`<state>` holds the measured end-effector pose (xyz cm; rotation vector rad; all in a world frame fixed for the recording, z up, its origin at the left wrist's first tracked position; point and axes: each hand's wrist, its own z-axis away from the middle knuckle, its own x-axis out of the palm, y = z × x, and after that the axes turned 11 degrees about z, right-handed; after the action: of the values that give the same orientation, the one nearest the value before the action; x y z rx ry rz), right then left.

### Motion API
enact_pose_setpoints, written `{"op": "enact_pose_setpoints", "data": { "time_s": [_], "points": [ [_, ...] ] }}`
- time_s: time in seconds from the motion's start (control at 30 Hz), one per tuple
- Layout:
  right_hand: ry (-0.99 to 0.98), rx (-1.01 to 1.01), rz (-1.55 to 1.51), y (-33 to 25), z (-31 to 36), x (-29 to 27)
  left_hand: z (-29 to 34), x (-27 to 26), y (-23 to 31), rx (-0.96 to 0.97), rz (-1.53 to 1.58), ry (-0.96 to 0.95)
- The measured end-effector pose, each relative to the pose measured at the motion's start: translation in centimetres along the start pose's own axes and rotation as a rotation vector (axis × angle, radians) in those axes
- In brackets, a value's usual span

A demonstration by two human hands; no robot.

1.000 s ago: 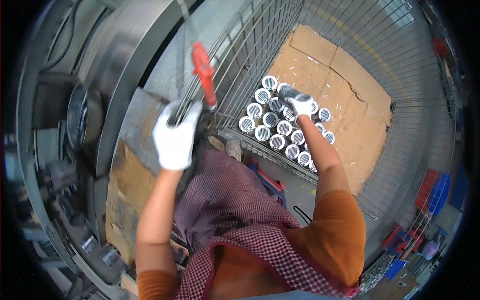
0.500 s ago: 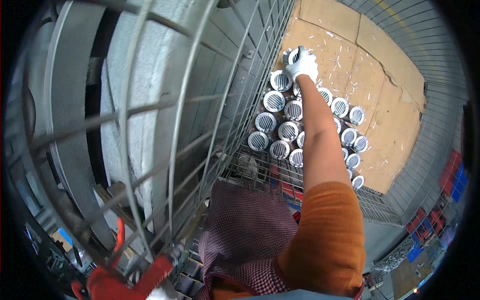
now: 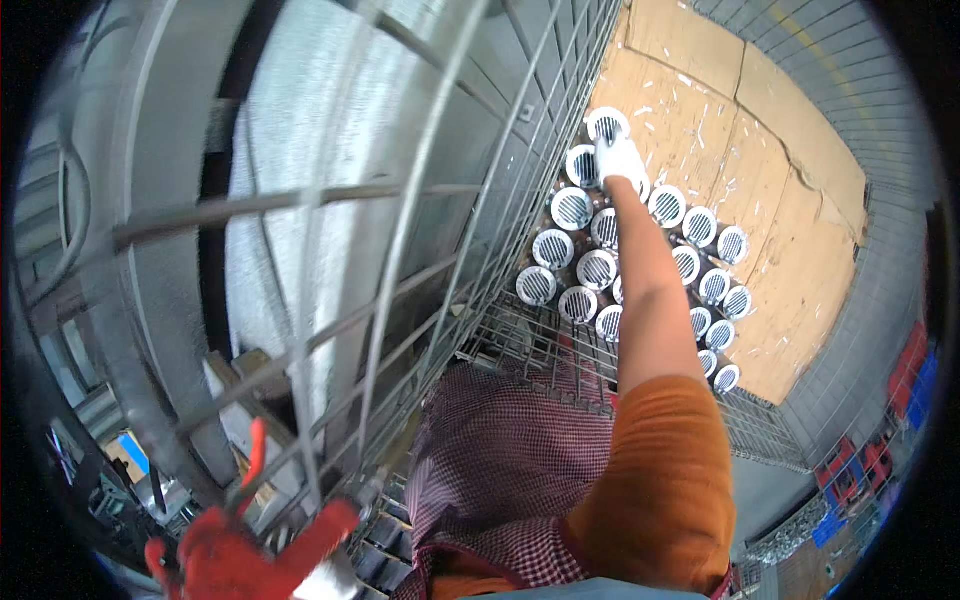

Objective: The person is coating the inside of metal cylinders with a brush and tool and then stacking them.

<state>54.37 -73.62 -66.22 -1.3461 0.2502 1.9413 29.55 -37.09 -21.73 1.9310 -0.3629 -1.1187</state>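
My right hand [image 3: 620,165], in a white glove, is at the lower edge of the farthest round metal part [image 3: 606,122]. That part has a pale ring and a dark slotted face. The fingers are blurred and overlap its near edge, so their grip cannot be read. Several similar parts stand in close rows around my forearm, among them one [image 3: 582,166] just left of the hand and one [image 3: 572,208] nearer to me. My forearm hides some of them. I cannot make out my left hand.
A wire mesh cage [image 3: 440,170] surrounds the parts; its bars cross the left side. Brown cardboard [image 3: 790,230] littered with pale scraps lies under the parts. A red object [image 3: 235,560] with an upright orange-red piece is at lower left. Red and blue items [image 3: 905,375] sit beyond the cage.
My right hand has drawn back toward me from the farthest part, which stays at the head of its row. The whole view has shifted slightly, moving the cage and parts rightward.
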Motion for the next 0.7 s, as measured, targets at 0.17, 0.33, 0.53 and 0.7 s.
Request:
{"op": "enact_pose_setpoints", "data": {
  "time_s": [0.17, 0.33, 0.53, 0.7],
  "points": [
    [0.173, -0.304, -0.239, 1.2, 17.7, -2.8, -0.3, 0.4, 4.0, 0.121, 0.093, -0.066],
    [0.013, -0.875, -0.262, 2.0, 37.7, -12.0, -0.9, 0.5, 7.9, -0.162, 0.272, -0.398],
    [0.297, -1.445, -0.687, -5.7, 50.2, -25.3, -1.6, 0.1, 7.4, 0.067, 0.074, -0.494],
    [0.664, -1.515, -0.402, -13.6, 52.0, -31.7, 0.0, -3.8, 5.9, 0.414, 0.202, -0.624]
  ]
}}
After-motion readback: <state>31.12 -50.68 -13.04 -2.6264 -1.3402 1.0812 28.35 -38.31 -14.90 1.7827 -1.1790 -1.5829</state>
